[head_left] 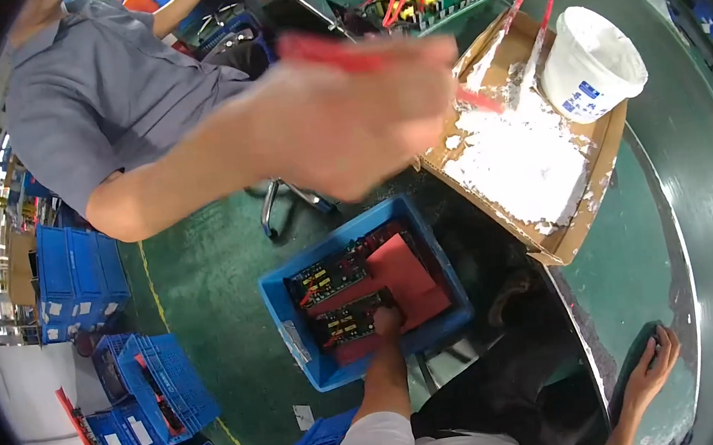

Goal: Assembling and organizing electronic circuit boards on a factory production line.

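Observation:
My left hand [387, 320] reaches down into a blue plastic bin [282, 319] on my left. Its fingers are closed at the end of a dark circuit board [347, 322] with yellow parts. A second, similar board [318, 283] lies just beyond, and red sheets [407, 280] lie among them. My right hand [654, 364] rests on the green bench [635, 270], fingers loosely bent and apart. Beside its thumb is a dark patch, possibly a shadow; I cannot make out anything held.
A co-worker's blurred hand [353, 117] with a red-handled tool crosses the upper middle. A cardboard tray [545, 252] smeared with white paste holds a white bucket [572, 66] and red-handled spatulas [540, 39]. A large circuit board [428, 3] sits behind. Blue crates [81, 271] stand at left.

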Demonstrator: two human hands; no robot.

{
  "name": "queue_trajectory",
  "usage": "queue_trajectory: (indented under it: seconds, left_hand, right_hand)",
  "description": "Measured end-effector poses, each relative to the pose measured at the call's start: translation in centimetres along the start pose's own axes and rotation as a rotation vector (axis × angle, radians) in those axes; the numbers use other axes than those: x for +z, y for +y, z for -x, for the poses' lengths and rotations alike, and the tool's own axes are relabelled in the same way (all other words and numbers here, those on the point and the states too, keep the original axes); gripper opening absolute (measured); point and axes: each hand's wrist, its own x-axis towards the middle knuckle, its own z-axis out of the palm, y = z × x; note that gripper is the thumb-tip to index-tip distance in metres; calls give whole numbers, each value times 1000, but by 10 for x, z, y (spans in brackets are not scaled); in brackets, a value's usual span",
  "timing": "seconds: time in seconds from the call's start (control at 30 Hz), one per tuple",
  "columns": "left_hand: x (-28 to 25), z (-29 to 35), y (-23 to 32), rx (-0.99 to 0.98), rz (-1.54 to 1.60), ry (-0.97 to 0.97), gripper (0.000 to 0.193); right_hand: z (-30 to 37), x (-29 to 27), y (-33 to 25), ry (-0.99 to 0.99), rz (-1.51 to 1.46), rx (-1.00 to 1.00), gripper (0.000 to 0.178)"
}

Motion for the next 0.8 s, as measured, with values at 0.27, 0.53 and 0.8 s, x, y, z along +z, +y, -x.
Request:
queue_trajectory:
  seconds: [0.27,0.53,0.8]
  left_hand:
    - [-14,38,101,54,572,57,66]
    - [-93,59,50,747,659,-80,42]
    - [-144,145,-118,541,-563,-172,26]
  right_hand:
    - [-1,-10,15,76,53,-47,22]
    - [7,-11,23,69,-6,-93,23]
    - [0,-42,-3,-272,-263,-695,52]
